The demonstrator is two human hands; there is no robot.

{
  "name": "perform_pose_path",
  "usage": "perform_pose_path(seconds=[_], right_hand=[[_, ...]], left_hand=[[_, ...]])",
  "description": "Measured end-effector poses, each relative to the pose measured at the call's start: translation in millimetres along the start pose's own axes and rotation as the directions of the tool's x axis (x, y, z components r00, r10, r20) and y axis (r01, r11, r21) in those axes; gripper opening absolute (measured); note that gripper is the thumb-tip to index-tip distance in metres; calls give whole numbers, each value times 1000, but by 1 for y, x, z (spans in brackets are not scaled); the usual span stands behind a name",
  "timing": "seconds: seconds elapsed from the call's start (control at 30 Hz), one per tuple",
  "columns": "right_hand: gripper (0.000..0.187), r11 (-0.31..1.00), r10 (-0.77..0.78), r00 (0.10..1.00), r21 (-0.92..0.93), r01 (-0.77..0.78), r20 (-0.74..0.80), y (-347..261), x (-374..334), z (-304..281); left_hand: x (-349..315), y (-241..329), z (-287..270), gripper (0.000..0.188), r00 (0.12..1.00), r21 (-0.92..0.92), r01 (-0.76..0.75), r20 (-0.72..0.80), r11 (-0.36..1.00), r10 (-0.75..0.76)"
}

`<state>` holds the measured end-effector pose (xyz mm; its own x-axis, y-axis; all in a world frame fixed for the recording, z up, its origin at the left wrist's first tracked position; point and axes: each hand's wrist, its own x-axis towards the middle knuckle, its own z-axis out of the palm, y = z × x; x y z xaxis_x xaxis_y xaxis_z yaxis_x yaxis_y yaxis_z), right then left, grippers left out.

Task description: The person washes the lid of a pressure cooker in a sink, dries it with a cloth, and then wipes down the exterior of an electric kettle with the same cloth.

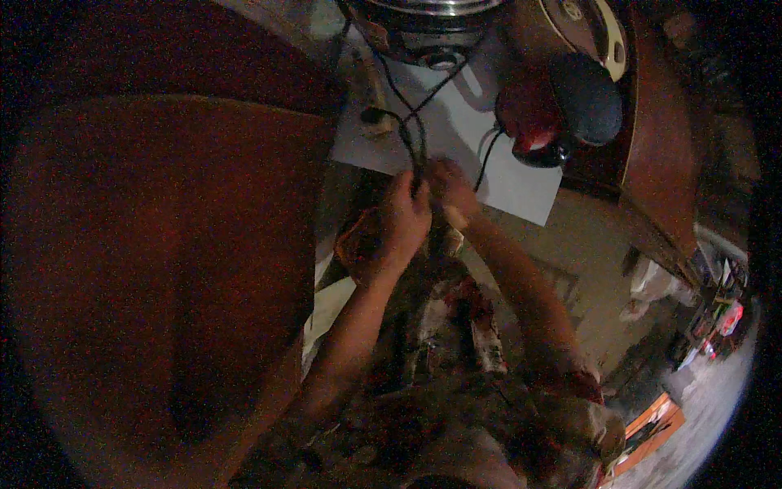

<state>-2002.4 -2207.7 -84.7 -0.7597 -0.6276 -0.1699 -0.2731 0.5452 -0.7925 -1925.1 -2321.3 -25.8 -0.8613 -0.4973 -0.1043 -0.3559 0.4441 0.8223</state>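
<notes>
A dark cord (410,134) runs down from a round black appliance with a shiny metal rim (440,10) and crosses over itself above my hands. My left hand (407,213) is closed around the gathered strands of this cord. Right beside it, my right hand (453,192) is also closed at the cord, its fingers partly smeared and dim. A dark cord end, perhaps a plug (375,116), lies left of the strands on the white sheet (521,191).
On the right sit a rounded red and dark object (529,114) with a thin cord and a cream oval piece (607,37). A large brown wooden panel (163,244) fills the left. Assorted clutter (725,318) and an orange-framed object (652,432) lie lower right.
</notes>
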Motion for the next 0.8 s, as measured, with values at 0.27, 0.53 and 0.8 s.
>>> perform_pose_path(seconds=[0.27, 0.53, 0.8], right_hand=[[25, 822, 437, 790, 548, -156, -431, -23, -40, -90], [21, 849, 282, 958, 479, -223, -53, -78, 117, -31], [53, 916, -359, 923, -242, 319, -141, -30, 133, 88]], left_hand=[[-12, -17, 63, 38, 912, 97, 62, 399, 993, -96], [-34, -30, 121, 47, 885, -625, 387, 458, 678, -83], [-27, -15, 108, 46, 882, -354, 292, 460, 889, -106]])
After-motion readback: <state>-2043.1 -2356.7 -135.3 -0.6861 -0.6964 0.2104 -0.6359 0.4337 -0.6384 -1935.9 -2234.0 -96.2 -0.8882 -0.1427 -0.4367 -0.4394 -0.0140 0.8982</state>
